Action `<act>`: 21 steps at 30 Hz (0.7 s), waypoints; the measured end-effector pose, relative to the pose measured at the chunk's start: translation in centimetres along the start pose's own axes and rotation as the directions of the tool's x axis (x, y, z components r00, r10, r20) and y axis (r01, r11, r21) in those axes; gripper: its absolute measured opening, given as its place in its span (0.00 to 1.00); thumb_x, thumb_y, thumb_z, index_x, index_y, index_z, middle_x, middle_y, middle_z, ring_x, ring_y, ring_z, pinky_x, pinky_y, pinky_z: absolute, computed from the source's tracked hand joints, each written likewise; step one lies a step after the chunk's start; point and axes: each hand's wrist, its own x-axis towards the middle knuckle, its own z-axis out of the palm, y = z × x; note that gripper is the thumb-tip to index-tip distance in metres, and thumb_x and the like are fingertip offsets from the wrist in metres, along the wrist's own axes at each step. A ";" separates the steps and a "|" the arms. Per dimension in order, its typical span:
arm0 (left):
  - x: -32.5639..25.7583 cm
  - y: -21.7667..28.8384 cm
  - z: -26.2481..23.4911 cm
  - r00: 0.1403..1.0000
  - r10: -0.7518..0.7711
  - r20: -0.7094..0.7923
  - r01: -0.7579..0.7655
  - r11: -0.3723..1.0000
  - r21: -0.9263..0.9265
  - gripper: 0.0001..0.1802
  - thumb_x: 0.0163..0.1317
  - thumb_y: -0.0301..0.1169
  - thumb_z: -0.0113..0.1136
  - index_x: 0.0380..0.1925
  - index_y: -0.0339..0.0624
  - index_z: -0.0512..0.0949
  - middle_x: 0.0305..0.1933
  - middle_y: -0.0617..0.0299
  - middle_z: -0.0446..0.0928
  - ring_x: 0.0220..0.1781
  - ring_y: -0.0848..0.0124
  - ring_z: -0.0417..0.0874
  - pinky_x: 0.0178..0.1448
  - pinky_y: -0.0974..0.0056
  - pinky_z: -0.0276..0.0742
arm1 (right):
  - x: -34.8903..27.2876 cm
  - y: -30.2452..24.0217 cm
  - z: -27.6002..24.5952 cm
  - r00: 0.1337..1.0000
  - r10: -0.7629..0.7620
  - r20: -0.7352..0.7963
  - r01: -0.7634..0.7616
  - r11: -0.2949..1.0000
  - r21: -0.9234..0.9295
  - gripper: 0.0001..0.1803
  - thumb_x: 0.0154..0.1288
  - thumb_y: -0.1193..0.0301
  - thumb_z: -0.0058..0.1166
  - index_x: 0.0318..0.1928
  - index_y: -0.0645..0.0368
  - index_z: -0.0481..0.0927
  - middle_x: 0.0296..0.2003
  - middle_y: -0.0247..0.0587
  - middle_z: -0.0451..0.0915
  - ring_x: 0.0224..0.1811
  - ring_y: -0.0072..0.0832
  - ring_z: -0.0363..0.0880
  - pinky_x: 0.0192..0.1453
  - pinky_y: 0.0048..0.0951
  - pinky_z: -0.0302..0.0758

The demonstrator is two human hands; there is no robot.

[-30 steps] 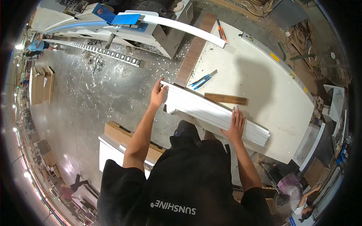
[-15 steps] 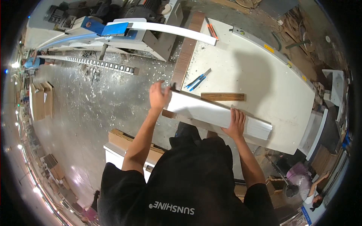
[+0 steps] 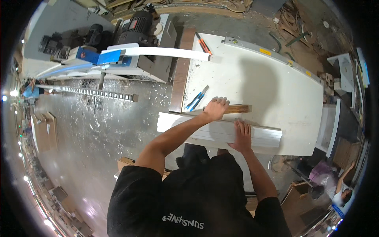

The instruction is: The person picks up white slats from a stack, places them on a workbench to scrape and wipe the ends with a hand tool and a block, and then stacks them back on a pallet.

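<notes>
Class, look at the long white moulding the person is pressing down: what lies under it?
The white moulding rests on the white worktable, its left end overhanging the floor. The right hand lies flat on top; the left hand reaches a wooden strip behind. Anything beneath is hidden.

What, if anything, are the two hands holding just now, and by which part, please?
The left hand lies on the near end of the wooden strip; the right hand presses flat on the white moulding, right of its middle. Neither visibly grips.

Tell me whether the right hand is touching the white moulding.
Touching. The head view shows the right hand pressed flat on the white moulding, fingers spread across its top face.
</notes>
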 end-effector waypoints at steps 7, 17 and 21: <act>3.5 -3.5 -6.3 0.978 -0.023 -0.206 0.004 0.996 -0.091 0.41 0.60 0.52 0.75 0.67 0.40 0.76 0.65 0.48 0.79 0.69 0.49 0.78 0.76 0.45 0.70 | -1.1 1.0 -0.3 0.999 0.051 0.015 -0.052 0.997 0.065 0.70 0.34 0.51 0.84 0.80 0.56 0.62 0.76 0.47 0.66 0.81 0.49 0.61 0.89 0.58 0.52; 1.2 -38.6 -15.2 0.839 -0.532 0.110 0.368 0.706 0.605 0.42 0.68 0.48 0.69 0.77 0.44 0.66 0.78 0.51 0.72 0.82 0.53 0.67 0.88 0.37 0.45 | -1.0 1.4 0.9 0.997 0.054 0.046 -0.060 0.987 0.148 0.68 0.46 0.50 0.80 0.85 0.51 0.56 0.80 0.46 0.64 0.84 0.45 0.58 0.92 0.54 0.45; 2.4 -36.0 -16.0 0.968 -0.242 0.065 0.184 0.863 0.471 0.29 0.69 0.51 0.68 0.63 0.49 0.76 0.68 0.48 0.78 0.73 0.47 0.76 0.78 0.39 0.66 | -1.0 1.5 0.5 0.997 0.025 0.073 -0.029 0.998 0.057 0.67 0.48 0.45 0.78 0.85 0.50 0.56 0.82 0.43 0.59 0.85 0.40 0.56 0.93 0.52 0.42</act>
